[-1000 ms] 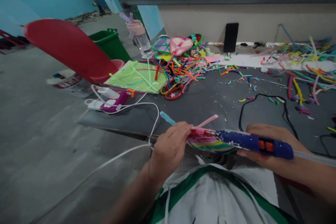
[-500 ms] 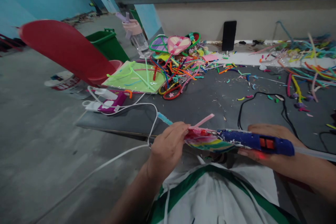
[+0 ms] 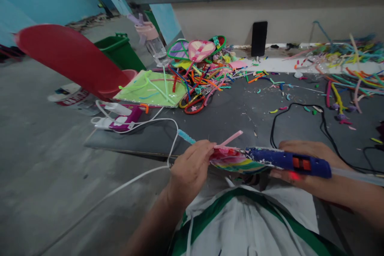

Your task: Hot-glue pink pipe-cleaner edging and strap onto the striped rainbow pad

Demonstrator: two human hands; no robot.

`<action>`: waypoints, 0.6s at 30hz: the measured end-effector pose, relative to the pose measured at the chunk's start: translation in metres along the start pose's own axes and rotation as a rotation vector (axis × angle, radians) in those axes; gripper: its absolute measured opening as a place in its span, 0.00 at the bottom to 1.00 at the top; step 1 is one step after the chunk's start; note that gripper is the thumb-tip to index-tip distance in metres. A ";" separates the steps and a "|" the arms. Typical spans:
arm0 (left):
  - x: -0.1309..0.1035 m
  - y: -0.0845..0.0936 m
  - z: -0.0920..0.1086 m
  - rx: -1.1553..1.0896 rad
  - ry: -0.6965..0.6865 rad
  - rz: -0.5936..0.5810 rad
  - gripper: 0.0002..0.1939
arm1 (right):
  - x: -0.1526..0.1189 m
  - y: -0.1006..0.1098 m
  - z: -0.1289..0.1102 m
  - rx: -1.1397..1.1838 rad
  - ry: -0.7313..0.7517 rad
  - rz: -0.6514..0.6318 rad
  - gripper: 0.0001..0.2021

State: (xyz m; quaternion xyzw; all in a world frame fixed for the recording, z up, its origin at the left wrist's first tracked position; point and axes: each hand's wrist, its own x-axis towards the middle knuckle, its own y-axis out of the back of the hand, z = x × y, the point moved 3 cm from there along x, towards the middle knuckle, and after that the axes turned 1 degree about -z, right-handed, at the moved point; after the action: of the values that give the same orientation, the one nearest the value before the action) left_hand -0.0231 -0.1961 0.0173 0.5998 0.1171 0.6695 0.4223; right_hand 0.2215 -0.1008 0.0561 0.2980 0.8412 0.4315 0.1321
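In my left hand [image 3: 192, 168] the fingers pinch the left end of a multicoloured pipe cleaner craft [image 3: 237, 161], striped pink, yellow and green. A pink pipe cleaner [image 3: 230, 138] sticks up from it, and a light blue pipe cleaner [image 3: 186, 136] shows just beyond my fingers. My right hand [image 3: 306, 152] is wrapped round a blue hot glue gun [image 3: 270, 157] with an orange switch; a clear glue stick runs out of its back. The gun's nozzle is at the craft's upper pink part, close to my left fingertips. The craft's underside is hidden.
Pipe cleaners [image 3: 204, 80] and red-handled scissors [image 3: 195, 106] lie behind, near a green sheet [image 3: 150, 92]. A purple power strip [image 3: 127, 120] with white cables is at the table's left edge. A phone [image 3: 259, 39] leans on the wall; a bottle [image 3: 151, 42] stands left of it.
The whole view has shifted slightly, so everything sits a little farther left. Both hands keep the same grips, and the glue gun's nozzle stays at the craft.
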 end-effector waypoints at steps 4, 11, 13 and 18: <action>0.001 0.001 0.001 -0.003 -0.004 0.011 0.12 | -0.001 -0.002 0.002 0.005 0.009 0.011 0.14; 0.000 -0.001 0.000 -0.043 -0.003 0.010 0.13 | 0.002 -0.002 0.000 0.009 0.016 0.053 0.18; -0.001 -0.001 -0.001 -0.056 0.006 0.005 0.13 | 0.002 -0.001 -0.002 0.006 0.003 0.060 0.18; -0.003 0.000 -0.001 -0.021 0.005 0.009 0.14 | 0.000 -0.004 0.000 0.005 -0.027 0.037 0.16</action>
State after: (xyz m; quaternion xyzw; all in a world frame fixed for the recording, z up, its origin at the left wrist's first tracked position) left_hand -0.0236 -0.1976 0.0150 0.5942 0.1083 0.6740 0.4253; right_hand 0.2196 -0.1025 0.0532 0.3197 0.8348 0.4275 0.1349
